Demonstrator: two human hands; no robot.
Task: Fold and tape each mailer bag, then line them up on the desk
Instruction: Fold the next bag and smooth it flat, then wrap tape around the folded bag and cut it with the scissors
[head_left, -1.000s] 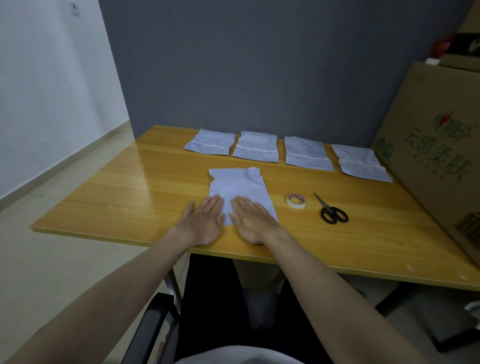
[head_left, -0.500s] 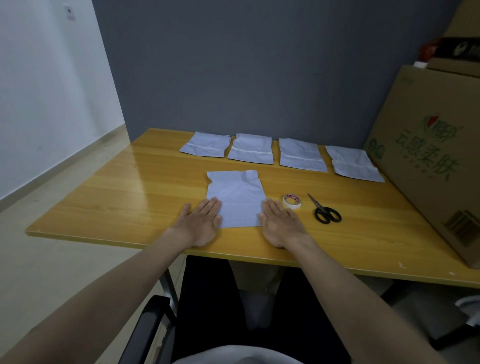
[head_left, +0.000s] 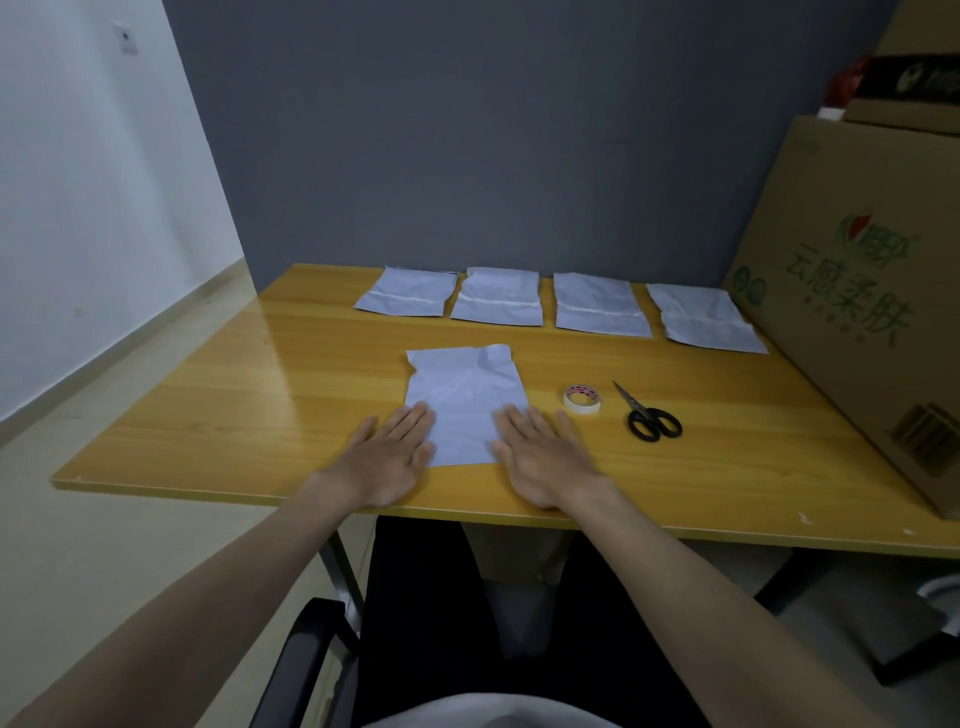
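Head view. Lay flat near the counter's (head_left: 208, 415) front edge, about midway along it: an unfolded white mailer bag (head_left: 464, 402), far end crumpled. Pressed palm-down on the bag's near left corner: left hand (head_left: 387, 457), grip released, fingers straight and spread, thumb out on the bare wood. Pressed palm-down on the near right corner: right hand (head_left: 540, 460), grip likewise released, fingers straight, part over the bag and part over the wood. Nothing grasped by either.

Lined up along the back edge, side by side with narrow gaps: four folded bags, first (head_left: 407, 299), second (head_left: 497, 304), third (head_left: 600, 312), fourth (head_left: 706, 319), each with a pale strip across it. Sat just right of the unfolded bag: roll of tape (head_left: 582, 399), flat on its side. Lay right of the roll, apart from it: black-handled scissors (head_left: 647, 413), blades closed and pointing away. Stood on the right end of the counter, close beside the fourth bag: large cardboard box (head_left: 852, 312) with green print.
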